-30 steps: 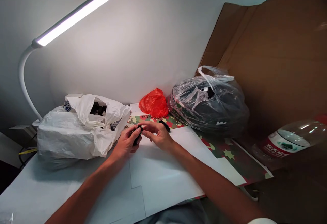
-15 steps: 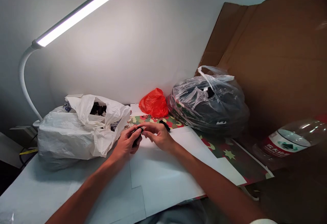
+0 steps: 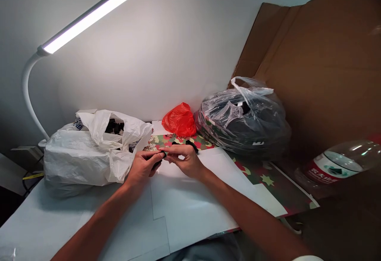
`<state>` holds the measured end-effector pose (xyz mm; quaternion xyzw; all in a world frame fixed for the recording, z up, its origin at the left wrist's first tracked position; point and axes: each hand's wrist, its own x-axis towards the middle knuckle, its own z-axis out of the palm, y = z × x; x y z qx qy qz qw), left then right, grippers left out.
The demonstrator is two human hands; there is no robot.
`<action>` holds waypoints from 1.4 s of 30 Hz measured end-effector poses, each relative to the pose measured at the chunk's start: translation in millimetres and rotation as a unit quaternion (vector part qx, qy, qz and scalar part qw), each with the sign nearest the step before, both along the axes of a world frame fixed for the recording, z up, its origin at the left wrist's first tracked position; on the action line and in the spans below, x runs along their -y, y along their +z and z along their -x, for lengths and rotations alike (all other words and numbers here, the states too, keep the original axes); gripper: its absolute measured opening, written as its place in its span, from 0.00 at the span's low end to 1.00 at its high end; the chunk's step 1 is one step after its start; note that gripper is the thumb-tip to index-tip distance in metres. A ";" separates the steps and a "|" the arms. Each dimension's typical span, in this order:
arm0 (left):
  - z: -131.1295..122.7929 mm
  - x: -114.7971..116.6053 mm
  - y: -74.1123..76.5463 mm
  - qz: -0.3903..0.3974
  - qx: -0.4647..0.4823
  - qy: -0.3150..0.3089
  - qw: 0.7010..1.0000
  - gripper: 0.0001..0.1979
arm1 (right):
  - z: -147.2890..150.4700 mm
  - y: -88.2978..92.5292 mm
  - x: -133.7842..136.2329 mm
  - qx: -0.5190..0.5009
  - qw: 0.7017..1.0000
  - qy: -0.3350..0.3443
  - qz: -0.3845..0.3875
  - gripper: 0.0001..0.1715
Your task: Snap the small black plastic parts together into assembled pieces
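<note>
A small black object [image 3: 160, 159] is gripped between the thumb and fingers of my left hand [image 3: 142, 166], above the white sheets [image 3: 190, 201]. Facing it from the right, my right hand [image 3: 187, 161] has its thumb and fingers closed at the object's edge; whatever lies between these fingertips is too small to make out. Just behind my right hand lies a black item [image 3: 192, 146] on the patterned mat. Small pale pieces [image 3: 151, 146] are scattered behind my left hand.
An open white bag [image 3: 80, 158] with black pieces inside stands left. Behind are a red bag [image 3: 179, 121] and a large clear bag [image 3: 244, 122] of dark things. A bottle [image 3: 336, 166] and cardboard [image 3: 321, 66] are right. A lamp [image 3: 101, 15] hangs above.
My left hand has shifted slightly left and turned, so less of the black object shows. My right fingers have moved a little, and another black piece is visible behind them.
</note>
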<state>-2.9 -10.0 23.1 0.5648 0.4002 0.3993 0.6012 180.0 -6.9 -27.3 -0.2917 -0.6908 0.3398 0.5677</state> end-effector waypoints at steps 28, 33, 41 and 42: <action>8.0 0.1 -6.1 -0.112 -0.034 -0.029 0.993 0.16 | -9.5 9.7 -2.5 -0.004 0.981 0.109 0.163 0.24; 11.5 -1.4 -12.0 -0.199 -0.128 -0.007 0.972 0.12 | -8.6 13.9 0.6 0.033 0.986 0.065 0.150 0.15; 6.2 -0.6 -16.2 -0.197 -0.157 -0.007 0.968 0.12 | -10.7 2.9 -7.2 0.075 0.993 -0.007 0.095 0.09; 5.2 0.7 -16.8 -0.198 -0.170 -0.014 0.965 0.13 | -12.0 1.9 -7.8 0.081 0.992 -0.011 0.095 0.09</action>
